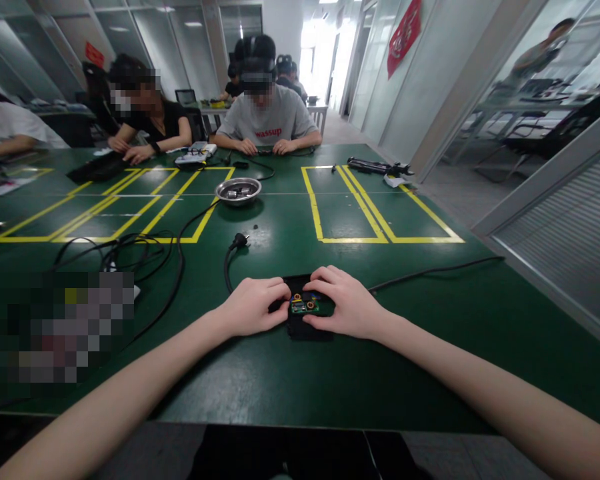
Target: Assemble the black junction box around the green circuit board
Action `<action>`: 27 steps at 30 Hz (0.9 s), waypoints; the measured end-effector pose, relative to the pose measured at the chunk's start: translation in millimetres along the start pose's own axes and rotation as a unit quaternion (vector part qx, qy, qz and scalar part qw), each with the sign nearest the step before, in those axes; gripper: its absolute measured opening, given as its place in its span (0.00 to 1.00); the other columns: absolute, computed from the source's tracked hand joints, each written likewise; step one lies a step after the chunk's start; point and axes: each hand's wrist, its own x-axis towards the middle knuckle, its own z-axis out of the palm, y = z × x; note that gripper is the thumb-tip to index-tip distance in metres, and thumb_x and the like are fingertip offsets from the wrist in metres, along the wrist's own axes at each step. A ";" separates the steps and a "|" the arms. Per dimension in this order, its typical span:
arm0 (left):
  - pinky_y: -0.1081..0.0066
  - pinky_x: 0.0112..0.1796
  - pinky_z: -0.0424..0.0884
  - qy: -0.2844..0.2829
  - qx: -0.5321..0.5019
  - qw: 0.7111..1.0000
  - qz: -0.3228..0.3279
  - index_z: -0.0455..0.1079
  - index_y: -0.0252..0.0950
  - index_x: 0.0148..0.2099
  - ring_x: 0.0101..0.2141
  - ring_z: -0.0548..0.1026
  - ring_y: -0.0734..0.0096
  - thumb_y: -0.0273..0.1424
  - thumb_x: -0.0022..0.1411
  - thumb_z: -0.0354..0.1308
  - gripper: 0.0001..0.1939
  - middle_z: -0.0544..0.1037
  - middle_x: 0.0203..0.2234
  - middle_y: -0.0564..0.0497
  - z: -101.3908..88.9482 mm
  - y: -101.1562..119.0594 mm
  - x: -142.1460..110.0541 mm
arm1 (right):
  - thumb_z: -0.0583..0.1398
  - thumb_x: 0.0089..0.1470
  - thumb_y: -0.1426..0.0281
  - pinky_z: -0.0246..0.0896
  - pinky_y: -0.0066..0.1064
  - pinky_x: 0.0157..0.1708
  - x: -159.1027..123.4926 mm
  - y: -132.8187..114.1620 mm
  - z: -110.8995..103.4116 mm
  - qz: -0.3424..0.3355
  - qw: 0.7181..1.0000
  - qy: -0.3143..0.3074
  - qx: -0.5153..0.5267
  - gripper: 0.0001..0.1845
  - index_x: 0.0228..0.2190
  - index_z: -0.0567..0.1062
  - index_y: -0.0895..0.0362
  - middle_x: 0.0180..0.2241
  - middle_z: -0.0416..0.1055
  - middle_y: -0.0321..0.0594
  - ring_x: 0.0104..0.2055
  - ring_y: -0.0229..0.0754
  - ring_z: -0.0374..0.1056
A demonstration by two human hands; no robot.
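A black plastic case (298, 330), which looks like an opened power adapter, lies on the green table before me. Inside it a green circuit board (301, 309) with copper-wound coils is exposed. My left hand (254, 305) pinches the left edge of the case, thumb and fingers close together. From the right, my right hand (347, 303) curves around the board, its fingertips above and its thumb below, gripping the case. The palms and fingers hide part of the case's sides. A black cable with a plug (239, 241) lies just beyond my left hand, and another cable (437, 268) runs off right.
A metal bowl (239, 191) with small metal parts stands ahead. Coiled black cables (125, 250) lie left, near a blurred-out patch. Yellow tape (350, 241) marks rectangles on the table (260, 393). A dark tool-like object (375, 166) lies far right. Co-workers sit across the table.
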 end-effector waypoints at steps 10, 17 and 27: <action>0.71 0.37 0.74 0.020 0.032 0.999 -0.002 0.74 0.38 0.48 0.36 0.80 0.67 0.36 0.73 0.53 0.11 0.81 0.38 0.49 4.0 -7.6 0.1 | 0.74 0.46 0.51 0.70 0.47 0.46 7.5 11.8 3.1 0.018 0.999 0.023 0.019 0.28 0.43 0.79 0.54 0.44 0.74 0.45 0.45 0.51 0.71; 0.71 0.38 0.74 0.016 0.049 0.999 -0.012 0.76 0.38 0.50 0.39 0.82 0.65 0.38 0.74 0.55 0.12 0.83 0.40 0.48 7.8 -12.7 0.7 | 0.75 0.47 0.54 0.70 0.45 0.46 6.3 8.6 5.8 0.052 0.998 0.043 0.016 0.25 0.41 0.79 0.54 0.43 0.74 0.44 0.46 0.51 0.72; 0.72 0.36 0.73 0.029 0.062 0.998 -0.012 0.78 0.38 0.52 0.37 0.81 0.66 0.38 0.76 0.54 0.14 0.83 0.38 0.48 11.0 -20.9 2.8 | 0.74 0.48 0.56 0.71 0.47 0.47 8.8 8.9 7.3 0.054 0.996 0.050 0.042 0.23 0.41 0.79 0.55 0.43 0.74 0.44 0.46 0.51 0.71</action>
